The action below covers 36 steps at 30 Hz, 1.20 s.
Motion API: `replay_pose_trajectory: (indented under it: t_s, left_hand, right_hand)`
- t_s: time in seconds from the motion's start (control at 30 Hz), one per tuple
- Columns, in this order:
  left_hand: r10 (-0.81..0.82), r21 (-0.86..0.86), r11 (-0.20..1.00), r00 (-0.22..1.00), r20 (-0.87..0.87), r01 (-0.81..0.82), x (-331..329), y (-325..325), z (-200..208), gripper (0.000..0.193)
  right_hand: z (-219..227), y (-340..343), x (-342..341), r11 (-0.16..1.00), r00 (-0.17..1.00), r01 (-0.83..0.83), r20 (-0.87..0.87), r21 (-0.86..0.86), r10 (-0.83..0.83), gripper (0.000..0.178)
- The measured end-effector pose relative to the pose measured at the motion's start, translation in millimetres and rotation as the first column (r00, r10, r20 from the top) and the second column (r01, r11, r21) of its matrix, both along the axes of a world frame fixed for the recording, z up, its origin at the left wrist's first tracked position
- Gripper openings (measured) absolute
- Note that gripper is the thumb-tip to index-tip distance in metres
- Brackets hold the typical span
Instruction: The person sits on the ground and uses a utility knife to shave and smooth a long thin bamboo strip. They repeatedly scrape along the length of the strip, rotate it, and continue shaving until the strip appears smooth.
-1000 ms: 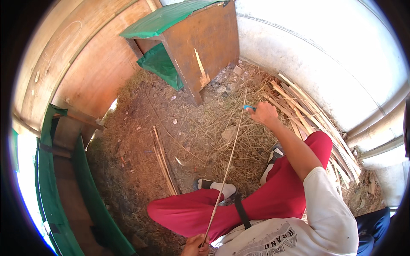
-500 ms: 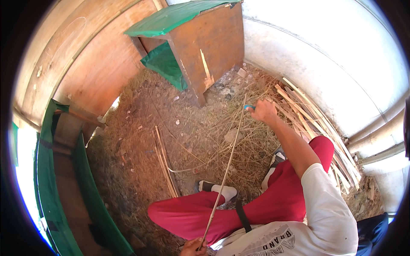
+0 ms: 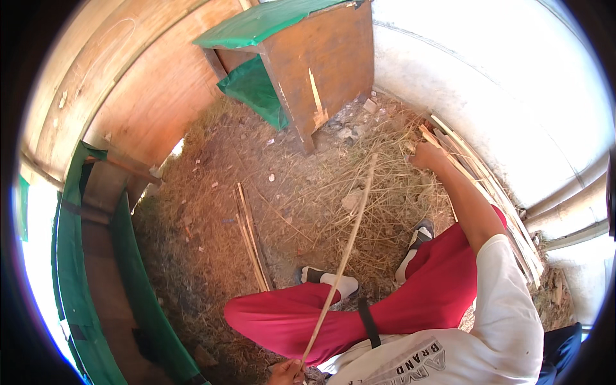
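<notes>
A long thin wooden strip (image 3: 350, 247), pale and slightly curved, runs up from my lap across the red trousers to a free far tip over the straw. Its near end is in my left hand (image 3: 286, 371), closed round it at the lower edge. My right hand (image 3: 426, 156) is stretched out at the upper right, apart from the strip's tip and beside a pile of split wooden strips (image 3: 491, 183). Those right fingers are curled; whatever they hold, if anything, is hidden. Between my legs and the right hand lies a heap of straw and shavings (image 3: 388, 183).
Several thin strips (image 3: 250, 237) lie on the dirt floor by my left knee. Ahead stands a brown wooden box (image 3: 333, 70) with a green cover. A green-lined trough (image 3: 96, 256) is at the left; a pale sheet wall (image 3: 494, 83) curves along the right.
My right hand has moved right, away from the strip's far tip; the blue thing seen in it is now out of sight. The strip has turned its broader face up. My left hand still grips it.
</notes>
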<state>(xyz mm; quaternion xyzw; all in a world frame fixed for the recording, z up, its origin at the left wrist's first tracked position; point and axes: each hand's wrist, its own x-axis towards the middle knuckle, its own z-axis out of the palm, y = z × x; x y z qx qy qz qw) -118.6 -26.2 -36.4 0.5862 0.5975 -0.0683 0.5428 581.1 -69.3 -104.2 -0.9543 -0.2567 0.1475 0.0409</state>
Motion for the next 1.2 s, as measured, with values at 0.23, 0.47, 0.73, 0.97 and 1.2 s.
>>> replay_pose_trajectory:
  t_s: [0.23, 0.47, 0.73, 0.97, 1.2]
  left_hand:
    - [-0.267, 0.412, 0.875, 0.963, -0.03, 0.255, 54, 23, 37, 0.03]
    - [-0.353, 0.48, 0.808, 0.933, -0.069, 0.341, 62, 30, 23, 0.028]
    - [-0.364, 0.624, 0.687, 0.919, -0.149, 0.373, 69, 23, 33, 0.023]
    - [-0.295, 0.65, 0.719, 0.955, -0.036, 0.247, 69, 22, 17, 0.025]
    - [-0.283, 0.567, 0.802, 0.956, 0.081, 0.189, 118, 11, 13, 0.03]
  right_hand:
    - [87, 6, -39, 0.996, 0.99, -0.06, 0.131, 0.073, 0.05, 0.059]
    - [148, -24, -135, 0.854, 0.987, -0.139, 0.135, 0.502, 0.081, 0.042]
    - [56, -29, -128, 0.676, 0.956, 0.21, -0.293, 0.707, 0.01, 0.057]
    - [36, -11, -134, 0.612, 0.809, 0.408, -0.579, 0.678, 0.101, 0.046]
    - [40, 4, -168, 0.603, 0.687, 0.459, -0.691, 0.653, 0.225, 0.044]
